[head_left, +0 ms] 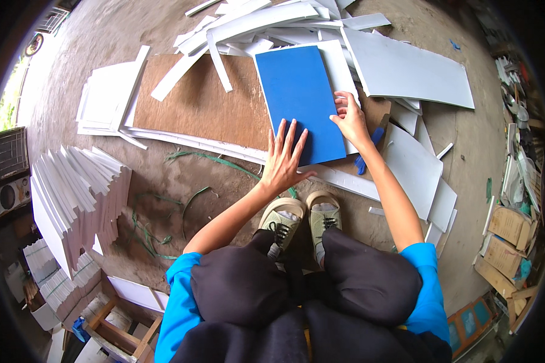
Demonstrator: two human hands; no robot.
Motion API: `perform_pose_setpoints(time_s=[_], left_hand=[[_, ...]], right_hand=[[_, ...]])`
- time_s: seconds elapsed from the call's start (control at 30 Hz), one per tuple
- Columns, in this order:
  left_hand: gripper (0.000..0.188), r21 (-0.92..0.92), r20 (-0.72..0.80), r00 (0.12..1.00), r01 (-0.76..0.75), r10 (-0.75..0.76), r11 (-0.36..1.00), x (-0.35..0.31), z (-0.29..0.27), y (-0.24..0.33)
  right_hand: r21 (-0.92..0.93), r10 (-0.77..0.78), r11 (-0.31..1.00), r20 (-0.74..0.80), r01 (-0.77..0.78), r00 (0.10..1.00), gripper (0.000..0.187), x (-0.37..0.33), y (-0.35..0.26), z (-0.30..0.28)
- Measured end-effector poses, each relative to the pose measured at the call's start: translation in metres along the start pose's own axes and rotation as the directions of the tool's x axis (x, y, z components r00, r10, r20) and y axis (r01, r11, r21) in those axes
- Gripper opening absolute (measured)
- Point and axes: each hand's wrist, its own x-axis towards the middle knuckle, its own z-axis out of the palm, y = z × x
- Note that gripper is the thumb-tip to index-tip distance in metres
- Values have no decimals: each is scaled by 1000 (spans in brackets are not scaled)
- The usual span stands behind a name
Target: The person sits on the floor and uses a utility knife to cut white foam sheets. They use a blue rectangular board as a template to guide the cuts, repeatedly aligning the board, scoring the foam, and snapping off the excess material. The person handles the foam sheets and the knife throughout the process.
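Note:
A flat blue rectangular panel (297, 91) lies over a white sheet (342, 69), both resting on a brown wooden board (194, 100). My left hand (283, 163) presses on the panel's near left corner, its fingers spread and straight. At the panel's right edge is my right hand (350, 121), its fingers loosely bent and apart, the thumb touching the blue edge. Just beside my right forearm lies a blue-handled tool (378, 134), partly hidden by the arm; its kind cannot be made out.
White strips and offcuts (266, 24) are heaped beyond the board. A large white sheet (412, 66) lies at the right. Many thin white panels (82, 193) stand stacked at the left. Green strapping (148, 233) trails over the floor near my shoes (283, 219). Cardboard boxes (505, 242) stand far right.

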Motion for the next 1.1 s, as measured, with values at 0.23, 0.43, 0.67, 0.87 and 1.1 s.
perform_pose_setpoints(time_s=[0.23, 0.43, 0.67, 0.87, 1.1], left_hand=[[92, 56, -21, 1000, 12, -11, 998, 1, 6, -3], [92, 69, -26, 999, 39, -38, 997, 3, 6, 1], [94, 114, -28, 999, 37, -34, 993, 2, 12, 2], [80, 58, -84, 996, 48, -43, 997, 5, 8, 1], [60, -346, -365, 751, 440, -551, 829, 62, -4, -52]], right_hand=[[47, 14, 999, 13, -14, 1000, 52, 3, 1, -2], [40, 0, 999, 26, -1, 1000, 51, 3, 3, -1], [20, -30, 999, 26, 29, 999, 52, 3, 3, -1], [-91, -82, 992, 19, 83, 996, 54, 4, 1, 1], [-113, -45, 992, 71, 53, 996, 57, 8, 2, 3]])
